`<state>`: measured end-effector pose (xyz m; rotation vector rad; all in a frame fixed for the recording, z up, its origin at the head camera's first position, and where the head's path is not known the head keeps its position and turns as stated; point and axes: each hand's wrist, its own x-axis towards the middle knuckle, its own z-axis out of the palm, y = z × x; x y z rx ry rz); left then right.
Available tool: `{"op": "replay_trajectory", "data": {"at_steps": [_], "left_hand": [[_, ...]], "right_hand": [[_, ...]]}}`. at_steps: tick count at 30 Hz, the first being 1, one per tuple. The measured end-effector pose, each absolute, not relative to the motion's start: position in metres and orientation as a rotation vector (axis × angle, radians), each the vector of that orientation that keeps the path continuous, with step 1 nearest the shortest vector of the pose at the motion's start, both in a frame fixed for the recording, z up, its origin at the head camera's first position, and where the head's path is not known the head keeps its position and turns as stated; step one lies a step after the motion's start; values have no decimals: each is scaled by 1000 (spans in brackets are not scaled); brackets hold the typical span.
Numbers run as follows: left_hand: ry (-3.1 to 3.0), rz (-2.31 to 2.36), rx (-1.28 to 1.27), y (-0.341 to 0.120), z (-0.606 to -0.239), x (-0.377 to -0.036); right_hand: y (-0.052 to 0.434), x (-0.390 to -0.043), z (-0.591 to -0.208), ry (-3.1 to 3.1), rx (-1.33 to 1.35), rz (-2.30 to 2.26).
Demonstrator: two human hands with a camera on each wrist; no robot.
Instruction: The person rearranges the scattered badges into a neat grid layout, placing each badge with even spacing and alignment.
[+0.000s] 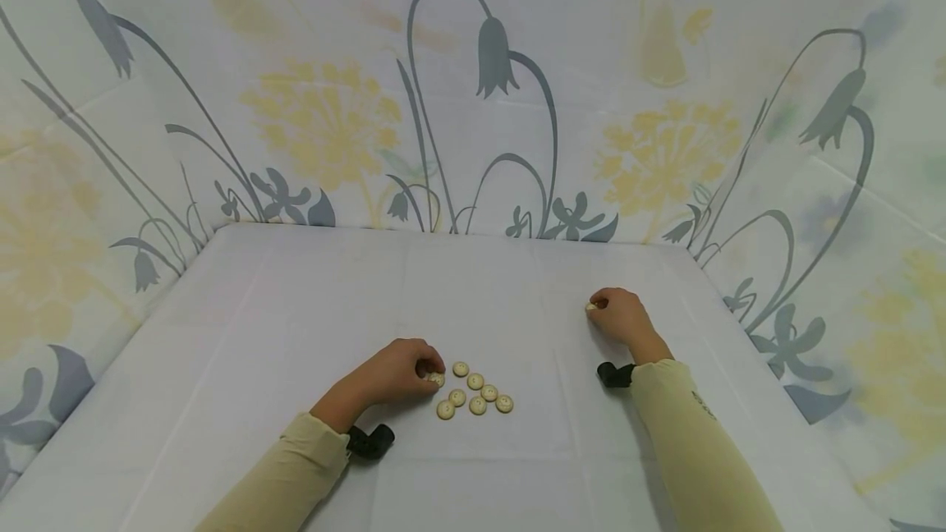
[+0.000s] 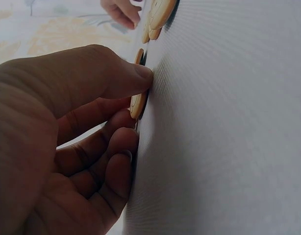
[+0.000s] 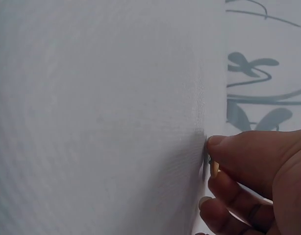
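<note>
A person's left hand [image 1: 399, 369] pinches a cream button [image 2: 138, 103] flat against the white cloth [image 1: 296, 310], at the left edge of a cluster of loose buttons [image 1: 476, 392] lying just to its right. The right hand [image 1: 619, 314], well apart to the right, pinches one button [image 1: 591, 307] at its fingertips on the cloth.

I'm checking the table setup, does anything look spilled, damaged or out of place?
Nothing stands out. The cream buttons lie flat in a loose cluster by the left hand; the right hand pinches one button apart from them. The white cloth shows only fold creases.
</note>
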<state>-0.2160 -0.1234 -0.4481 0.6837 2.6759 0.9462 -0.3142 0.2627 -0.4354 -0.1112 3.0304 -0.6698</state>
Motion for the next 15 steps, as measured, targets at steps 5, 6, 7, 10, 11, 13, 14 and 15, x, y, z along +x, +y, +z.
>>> {"op": "replay_trajectory", "data": {"at_steps": [5, 6, 7, 10, 11, 13, 14, 15], "left_hand": [[2675, 945, 688, -123, -448, -216], [2675, 943, 691, -123, -448, -216], [2676, 941, 690, -123, -448, -216], [2676, 940, 696, -123, -448, -216], [2674, 943, 695, -123, -447, -216], [2670, 950, 696, -124, -448, -216], [2668, 953, 701, -124, -448, -216], [2666, 954, 701, -124, -448, -216]], "right_hand": [[264, -316, -438, 3018, -86, -665], [265, -317, -438, 3015, -79, -667], [265, -317, -438, 3012, -72, -668], [265, -318, -439, 3003, -60, -673], [265, -318, -439, 3002, -59, -674], [265, -318, -439, 2999, -59, -674], [265, -317, -439, 2997, -61, -674], [265, -317, -439, 2995, -61, -675]]}}
